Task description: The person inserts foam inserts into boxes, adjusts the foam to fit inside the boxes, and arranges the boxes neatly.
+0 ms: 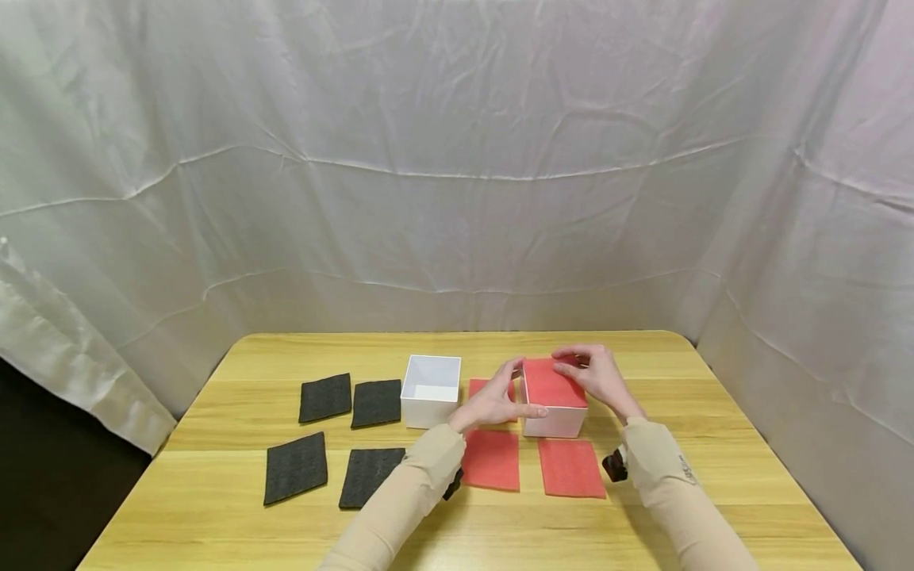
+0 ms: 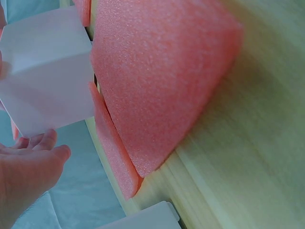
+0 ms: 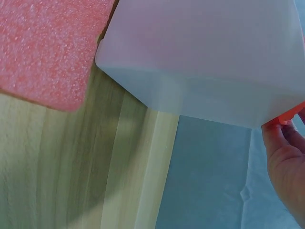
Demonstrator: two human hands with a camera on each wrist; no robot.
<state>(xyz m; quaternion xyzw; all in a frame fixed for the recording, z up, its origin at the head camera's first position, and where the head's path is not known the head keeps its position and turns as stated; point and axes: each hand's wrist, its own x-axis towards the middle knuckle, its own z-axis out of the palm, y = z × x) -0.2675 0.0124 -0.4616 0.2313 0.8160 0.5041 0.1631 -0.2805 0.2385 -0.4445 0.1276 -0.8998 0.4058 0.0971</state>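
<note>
A white box [image 1: 555, 423] stands right of centre on the table, a red foam sheet [image 1: 553, 381] lying across its top. My left hand [image 1: 493, 403] holds the box at its left side, thumb along the front face and fingers toward the back. In the left wrist view the fingertips of that hand [image 2: 35, 164] meet the box's edge. With my right hand [image 1: 598, 377] I pinch the foam sheet near its right edge. The right wrist view has thumb and fingers of this hand [image 3: 286, 164] at the box's top corner, red foam between them.
Two red foam sheets [image 1: 493, 460] [image 1: 571, 468] lie in front, and another red sheet [image 1: 480, 387] sits partly behind my left hand. Left of it stands a second, open white box [image 1: 428, 412]. Several black foam sheets [image 1: 296, 468] lie at the left. A pale curtain [image 1: 457, 222] hangs behind the table.
</note>
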